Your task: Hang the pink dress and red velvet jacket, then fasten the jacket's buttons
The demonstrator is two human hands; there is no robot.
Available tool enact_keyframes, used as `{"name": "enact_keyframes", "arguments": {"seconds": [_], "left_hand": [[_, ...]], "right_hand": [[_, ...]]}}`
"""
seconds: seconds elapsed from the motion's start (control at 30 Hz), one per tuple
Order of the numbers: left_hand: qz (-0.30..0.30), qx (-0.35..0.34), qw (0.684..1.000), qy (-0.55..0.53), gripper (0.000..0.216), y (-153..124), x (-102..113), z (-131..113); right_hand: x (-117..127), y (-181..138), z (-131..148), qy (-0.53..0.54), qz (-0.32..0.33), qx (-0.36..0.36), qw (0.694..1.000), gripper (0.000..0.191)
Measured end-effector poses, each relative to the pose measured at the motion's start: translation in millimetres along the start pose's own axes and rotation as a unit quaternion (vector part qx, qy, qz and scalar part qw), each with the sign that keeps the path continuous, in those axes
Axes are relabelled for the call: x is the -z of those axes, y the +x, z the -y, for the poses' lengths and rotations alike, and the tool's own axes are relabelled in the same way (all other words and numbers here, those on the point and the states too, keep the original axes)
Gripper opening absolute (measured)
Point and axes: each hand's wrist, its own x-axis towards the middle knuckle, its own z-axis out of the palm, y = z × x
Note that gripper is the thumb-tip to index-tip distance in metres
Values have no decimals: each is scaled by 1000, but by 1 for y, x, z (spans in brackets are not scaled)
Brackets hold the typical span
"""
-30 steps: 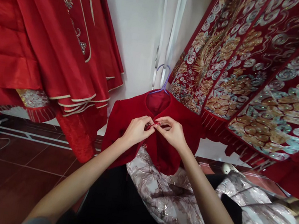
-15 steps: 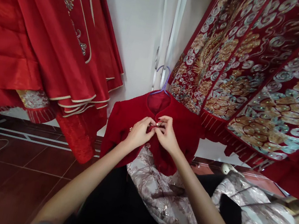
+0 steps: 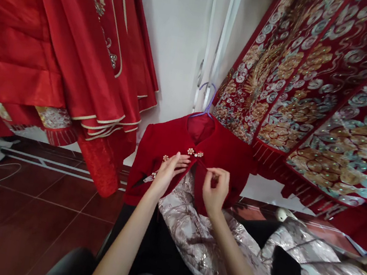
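Since the earlier frame, has drawn the right hand [image 3: 216, 190] down and away from the left hand [image 3: 166, 172], baring a beaded clasp [image 3: 195, 154] below the collar. Lays the left fingers, open and nearly straight, over the front just under the clasp. Pinches with right thumb and finger at the opposite front edge. Has the red jacket [image 3: 166, 134] at the centre of the frame, hung on a purple hanger [image 3: 207, 108], over pale brocade cloth [image 3: 188, 232]. Also in view: embroidered red panels [image 3: 304, 106] upper right, red garments [image 3: 87, 60] upper left.
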Motion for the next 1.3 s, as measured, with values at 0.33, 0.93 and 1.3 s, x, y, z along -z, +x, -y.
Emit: {"name": "enact_keyframes", "arguments": {"seconds": [0.33,0.93,1.3], "left_hand": [[-101,-78,988,88,33,0,6,31],[-144,-137,958,207,26,1,49,49],[-135,-149,960,193,29,12,46,49]], "right_hand": [[7,13,35,111,273,-123,947,26],[-11,-8,27,120,375,-134,910,28],[-73,1,15,112,245,-162,949,29]]}}
